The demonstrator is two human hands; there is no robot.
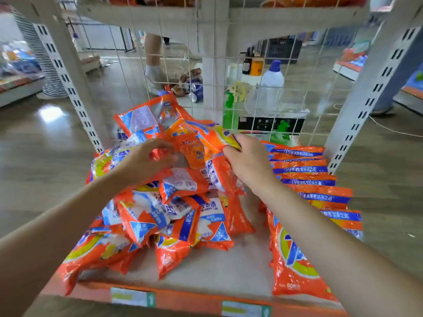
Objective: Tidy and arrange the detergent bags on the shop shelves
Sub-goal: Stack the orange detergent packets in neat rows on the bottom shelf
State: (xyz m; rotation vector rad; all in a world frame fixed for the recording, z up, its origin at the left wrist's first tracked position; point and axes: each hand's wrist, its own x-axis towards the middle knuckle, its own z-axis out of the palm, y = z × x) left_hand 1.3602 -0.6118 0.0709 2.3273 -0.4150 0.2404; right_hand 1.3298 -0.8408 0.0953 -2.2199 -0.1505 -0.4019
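Over the pale shelf (229,266), the right hand (248,160) pinches an orange plastic detergent bag (215,137) above the jumbled pile (164,202), while the left hand (146,160) hovers with fingers loosely curled, holding nothing.

Two hands: left hand (146,160), right hand (248,162). One shelf (219,268). One loose heap of orange detergent bags (174,202) across the left and middle of the shelf, roughly fifteen to twenty, exact count not readable owing to overlap. One overlapping row of bags (313,193) along the right edge, about seven visible. Two price labels (132,296) on the front edge. Behind the wire grid: one white bottle (272,85), two green spray bottles (229,110).
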